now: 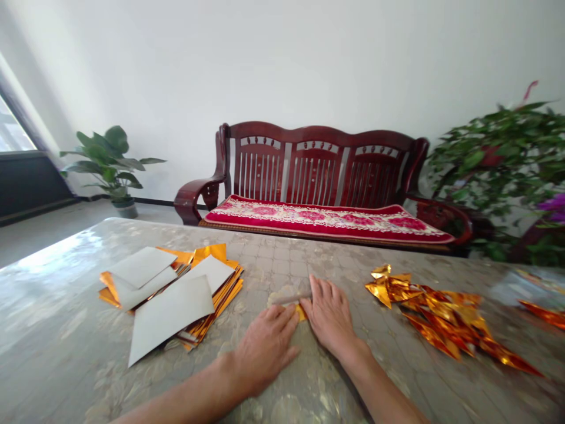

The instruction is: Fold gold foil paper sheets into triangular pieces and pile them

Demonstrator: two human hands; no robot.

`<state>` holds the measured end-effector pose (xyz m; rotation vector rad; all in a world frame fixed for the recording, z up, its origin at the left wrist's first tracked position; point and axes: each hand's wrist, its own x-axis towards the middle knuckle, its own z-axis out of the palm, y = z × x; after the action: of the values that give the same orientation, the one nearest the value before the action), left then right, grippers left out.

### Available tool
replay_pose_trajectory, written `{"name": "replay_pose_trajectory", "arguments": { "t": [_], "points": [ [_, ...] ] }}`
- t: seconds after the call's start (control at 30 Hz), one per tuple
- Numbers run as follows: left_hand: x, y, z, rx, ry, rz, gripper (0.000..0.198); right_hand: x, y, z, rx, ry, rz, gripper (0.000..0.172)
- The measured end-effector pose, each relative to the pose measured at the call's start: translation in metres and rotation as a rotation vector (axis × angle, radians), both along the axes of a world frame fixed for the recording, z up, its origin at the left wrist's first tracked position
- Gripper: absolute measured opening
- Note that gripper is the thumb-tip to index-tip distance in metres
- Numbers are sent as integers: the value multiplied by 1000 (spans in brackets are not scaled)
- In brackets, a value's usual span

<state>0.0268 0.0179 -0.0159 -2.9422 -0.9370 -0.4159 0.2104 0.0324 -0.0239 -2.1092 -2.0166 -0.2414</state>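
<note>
Both hands rest close together on the patterned tabletop, over a small piece of gold paper [301, 312] with a pale folded edge. My left hand [268, 344] lies palm down, its fingertips on the left part of the paper. My right hand [329, 309] presses flat at the paper's right end, fingers stretched forward. Much of the paper is hidden under the fingers. To the left lies a loose stack of gold sheets [225, 294], with white-backed sheets [172, 312] on top. Folded shiny gold pieces [445, 315] are heaped on the right.
The table [265, 265] has a grey floral cover. A clear plastic bag [527, 288] lies at its right side. Beyond the far edge stands a dark red wooden bench [318, 138] with a red floral cushion [326, 219]. Potted plants [108, 159] stand left and right.
</note>
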Motion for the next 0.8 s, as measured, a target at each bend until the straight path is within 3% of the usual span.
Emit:
{"name": "replay_pose_trajectory", "arguments": {
  "t": [0.2, 0.37, 0.5, 0.6, 0.7, 0.8],
  "points": [
    [-6, -3, 3, -10, 85, 35, 51, 17, 0, 0, -105, -12, -25, 59],
    [-14, -4, 9, 12, 147, -21, 47, 22, -1, 1, -109, -24, -22, 58],
    [-26, -6, 16, -3, 108, -45, 49, 28, 1, -2, -18, 7, -16, 50],
    [-30, -9, 16, -12, 77, -43, 50, 32, -1, 2, 147, 76, 2, 39],
    [-24, -10, 12, -14, 44, -11, 48, 27, -9, 12, 303, 174, 134, 21],
    [-14, -7, 6, -14, 22, 30, 48, 13, -17, 20, 264, 209, 398, 17]
  ]
}}
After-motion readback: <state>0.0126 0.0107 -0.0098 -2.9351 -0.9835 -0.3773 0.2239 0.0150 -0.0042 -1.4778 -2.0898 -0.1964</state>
